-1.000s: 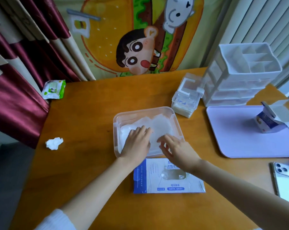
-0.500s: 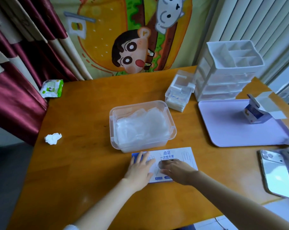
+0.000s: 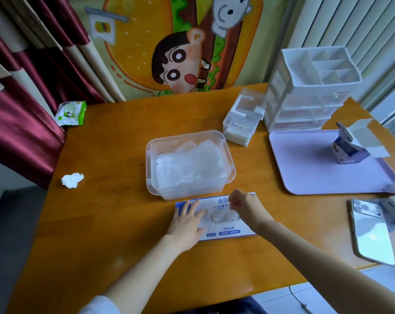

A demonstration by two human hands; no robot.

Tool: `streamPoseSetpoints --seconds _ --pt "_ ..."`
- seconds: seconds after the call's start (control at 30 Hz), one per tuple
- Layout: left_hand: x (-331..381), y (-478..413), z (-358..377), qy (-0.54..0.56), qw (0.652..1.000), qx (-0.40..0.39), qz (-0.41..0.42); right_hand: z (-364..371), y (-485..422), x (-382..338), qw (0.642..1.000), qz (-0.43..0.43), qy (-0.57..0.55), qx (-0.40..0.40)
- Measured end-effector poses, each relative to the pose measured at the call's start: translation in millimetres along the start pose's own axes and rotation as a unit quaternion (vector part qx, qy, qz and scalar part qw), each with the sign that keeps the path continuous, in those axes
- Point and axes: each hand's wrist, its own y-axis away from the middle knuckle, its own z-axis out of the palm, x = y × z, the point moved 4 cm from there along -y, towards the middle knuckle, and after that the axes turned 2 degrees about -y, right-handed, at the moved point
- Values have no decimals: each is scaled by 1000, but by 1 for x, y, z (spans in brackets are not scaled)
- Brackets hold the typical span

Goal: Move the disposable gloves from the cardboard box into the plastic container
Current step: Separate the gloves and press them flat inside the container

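Left hand [image 3: 187,219] covers the left part of the cardboard box [image 3: 228,231]; right hand [image 3: 244,207] hides the box's upper-right print. The right fingertips curl out of sight, so a pinch on the clear film over the box opening can't be confirmed. Disposable gloves [image 3: 189,164] in the plastic container [image 3: 185,135] read as one hazy white mass, single gloves not separable. Blurred grey-white clutter [image 3: 393,211] at the right edge is cut off, unidentifiable, and covers the tray [image 3: 309,168] corner beside the phone [image 3: 371,234]. Small carton [image 3: 350,148] print unreadable. Sleeve [image 3: 99,305] clipped at the bottom edge. Poster [image 3: 180,41] cropped at the top.
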Motion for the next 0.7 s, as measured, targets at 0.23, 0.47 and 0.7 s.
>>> streamPoseSetpoints --seconds 0.23,0.47,0.7 --pt "5 2 3 8 1000 -16 -16 -21 2 9 994 -56 0 90" --pt "11 15 7 46 998 17 -35 7 13 -9 963 -156 195 -106" --pt "35 3 -13 74 997 15 -21 8 1 -12 971 -106 179 -118"
